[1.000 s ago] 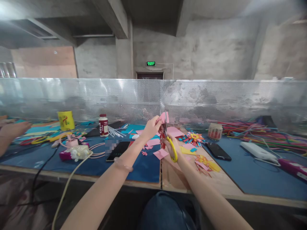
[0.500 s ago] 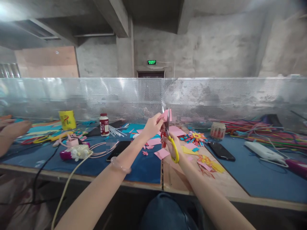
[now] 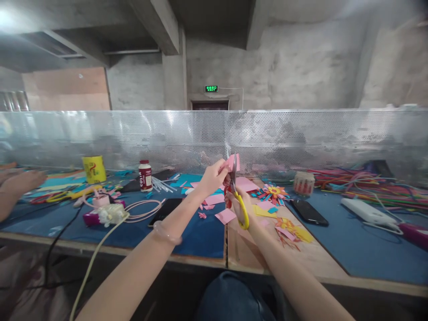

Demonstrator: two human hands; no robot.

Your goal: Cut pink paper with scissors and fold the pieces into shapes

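Pinched in the fingers of my left hand [image 3: 216, 174] is a small piece of pink paper [image 3: 237, 162], raised above the table. My right hand [image 3: 240, 206] grips a pair of scissors [image 3: 243, 213] with yellow and red handles. Their blades point up and lie at the pink paper, close to my left fingertips. Below both hands lie pink paper scraps [image 3: 225, 216] and a larger pink sheet [image 3: 245, 184]. To the right of my right hand is a layered paper flower [image 3: 274, 191] in yellow, orange and blue.
On the left are a coffee bottle [image 3: 145, 175], a yellow tin [image 3: 94, 169], a power strip [image 3: 107, 215] with cables, and another person's hand [image 3: 20, 183]. A phone [image 3: 309, 212], a jar [image 3: 303, 183] and colourful wires [image 3: 364, 183] lie right. A perforated metal screen [image 3: 160, 138] runs behind.
The scissor blades look closer together at the pink paper than before. Both my hands stay in nearly the same place. The other person's hand at far left has shifted slightly.
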